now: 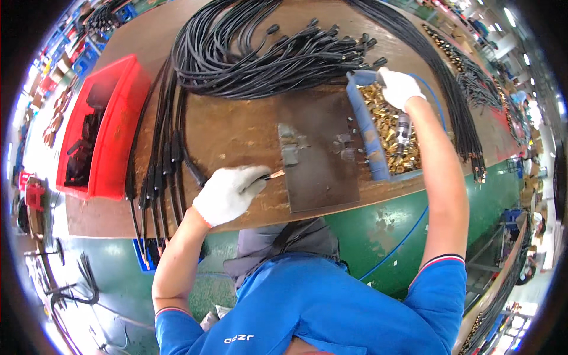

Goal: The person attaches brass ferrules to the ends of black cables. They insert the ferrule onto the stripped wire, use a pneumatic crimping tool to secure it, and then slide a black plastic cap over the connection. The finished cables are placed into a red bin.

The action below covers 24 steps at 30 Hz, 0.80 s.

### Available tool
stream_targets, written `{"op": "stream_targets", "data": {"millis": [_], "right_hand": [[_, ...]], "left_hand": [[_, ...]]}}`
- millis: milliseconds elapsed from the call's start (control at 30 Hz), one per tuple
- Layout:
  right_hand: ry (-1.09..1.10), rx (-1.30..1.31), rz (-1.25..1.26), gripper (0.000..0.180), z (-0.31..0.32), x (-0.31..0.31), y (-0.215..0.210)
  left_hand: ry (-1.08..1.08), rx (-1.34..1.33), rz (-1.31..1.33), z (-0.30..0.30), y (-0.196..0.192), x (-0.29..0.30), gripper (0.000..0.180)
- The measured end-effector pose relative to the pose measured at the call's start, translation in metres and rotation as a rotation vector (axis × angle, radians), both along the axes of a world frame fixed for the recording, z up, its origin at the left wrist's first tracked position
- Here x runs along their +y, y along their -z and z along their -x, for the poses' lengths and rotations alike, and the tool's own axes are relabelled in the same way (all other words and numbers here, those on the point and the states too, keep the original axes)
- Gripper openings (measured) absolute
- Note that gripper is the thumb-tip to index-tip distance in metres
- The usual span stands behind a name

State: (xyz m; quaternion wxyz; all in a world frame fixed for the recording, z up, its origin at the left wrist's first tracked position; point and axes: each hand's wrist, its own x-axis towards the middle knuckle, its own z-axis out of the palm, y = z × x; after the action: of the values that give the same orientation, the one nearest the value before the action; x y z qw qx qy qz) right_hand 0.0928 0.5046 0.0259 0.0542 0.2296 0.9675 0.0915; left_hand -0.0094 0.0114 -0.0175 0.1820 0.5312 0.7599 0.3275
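Note:
My left hand (229,194), in a white glove, is closed on a black cable (195,173) near the table's front edge. The cable's bared copper end (277,174) sticks out past my fingertips toward a dark metal plate (322,160). At the far end of a blue bin (371,135) is my right hand (400,89), also gloved, its fingers drawn together; what they hold, if anything, is hidden. Many small brass terminals (378,109) fill the bin. A silver and black cylindrical air tool (403,130) lies on them, near my right wrist.
A large bundle of black cables (248,68) lies across the far table. More cables hang over the front edge (160,177) at left and run along the right (449,100). A red bin (121,148) with black parts stands at left. A blue hose (396,241) crosses below.

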Motion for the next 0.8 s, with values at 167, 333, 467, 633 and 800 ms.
{"op": "stream_targets", "data": {"millis": [167,333,467,633,800], "right_hand": [[-0.018,0.375,0.057,0.034,-0.016,-0.023,-0.016],[0.091,0.988,1.210,0.041,-0.040,-0.118,-0.017],[0.359,1.027,1.893,0.030,-0.053,-0.203,0.015],[0.354,0.966,2.448,0.025,-0.051,-0.243,0.072],[0.364,0.964,2.536,0.025,-0.041,-0.265,0.082]], "left_hand": [[0.012,0.017,-0.059,-0.003,0.004,0.000,0.035],[-0.007,0.086,-0.003,-0.006,-0.003,0.005,0.040],[0.000,0.199,-0.045,-0.009,-0.007,0.014,0.047],[-0.072,0.217,-0.067,-0.011,-0.011,0.017,0.051],[-0.120,0.227,-0.099,-0.012,-0.014,0.017,0.054]]}}
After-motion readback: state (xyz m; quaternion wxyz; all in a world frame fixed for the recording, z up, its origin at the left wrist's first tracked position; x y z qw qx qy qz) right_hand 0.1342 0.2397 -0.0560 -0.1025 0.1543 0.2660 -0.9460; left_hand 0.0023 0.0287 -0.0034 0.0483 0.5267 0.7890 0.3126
